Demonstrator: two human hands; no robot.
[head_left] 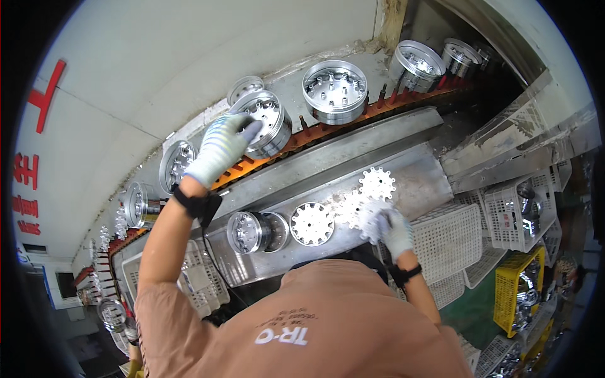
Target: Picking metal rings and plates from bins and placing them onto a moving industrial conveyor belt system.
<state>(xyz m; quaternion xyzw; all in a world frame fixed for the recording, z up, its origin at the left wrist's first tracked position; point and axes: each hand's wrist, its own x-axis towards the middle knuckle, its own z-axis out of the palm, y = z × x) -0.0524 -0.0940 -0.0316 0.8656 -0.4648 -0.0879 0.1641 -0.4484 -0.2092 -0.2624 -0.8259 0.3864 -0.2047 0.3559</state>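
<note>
In the upper left of the frame, the left hand (220, 148), in a white knitted glove with a grey palm, reaches up with the arm stretched nearly straight from the shoulder. Its fingers spread over the rim of a shiny round machined-metal wheel hub (268, 129) that hangs on the orange pegged conveyor rail (328, 129). The fingers curl around the hub's edge, but I cannot tell whether they grip it firmly or only rest on it. The risk here, as I judge it, is that a hold on one side of the rim alone lets the heavy hub tip off its peg and drop onto the sloped grey steel tray (416, 170) below, or knock against the neighbouring silver hub (334, 91) just to its right.

Toward the centre right, the right hand (391, 228), gloved the same way, is bent at the wrist and pressed down on a flat silver star-edged metal disc (364, 211) lying on the tray, the fingers closed over it. A similar toothed disc (377, 184) lies just above. On the tilted, smooth tray a loosely pinched disc could slide away, and its toothed edge could catch the glove.
</note>
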